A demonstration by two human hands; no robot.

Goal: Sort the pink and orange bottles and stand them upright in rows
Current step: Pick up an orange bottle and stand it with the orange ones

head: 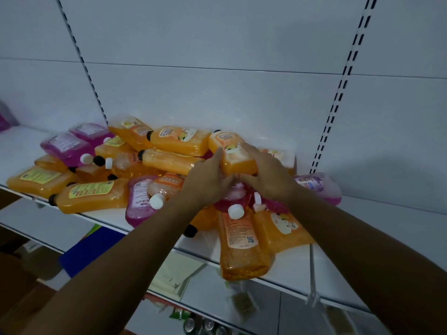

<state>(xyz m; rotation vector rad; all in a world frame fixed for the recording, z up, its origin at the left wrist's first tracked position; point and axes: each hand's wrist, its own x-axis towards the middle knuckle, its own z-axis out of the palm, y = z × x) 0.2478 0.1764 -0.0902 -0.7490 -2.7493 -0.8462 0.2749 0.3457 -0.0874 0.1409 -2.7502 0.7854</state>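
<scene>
Both hands meet at the middle of a jumbled heap of flat plastic bottles lying on a white metal shelf (pixel 285 267). The left hand (pixel 208 182) and the right hand (pixel 268 175) clasp one orange translucent plastic bottle (pixel 232 151) from either side, the left thumb up along its left edge and the right fingers curled over its right edge. This bottle sits atop the pile, right of centre and toward the far wall; its long axis runs near to far, leaning slightly left, with its black cap at the far end and its base down between the palms.

Around it every bottle lies flat. Orange ones (pixel 92 197) with black caps lie mostly left to right across the left half, caps pointing left. Two pink translucent bottles (pixel 65 147) lie at the far left, white caps toward the near right. Another pink bottle with a white cap (pixel 139 201) lies near the front edge, just left of the left wrist. A long orange bottle with a QR label (pixel 242 247) overhangs the near edge, its white cap pointing far. A pink-purple bottle (pixel 319 186) lies at the right, behind the right forearm.
</scene>
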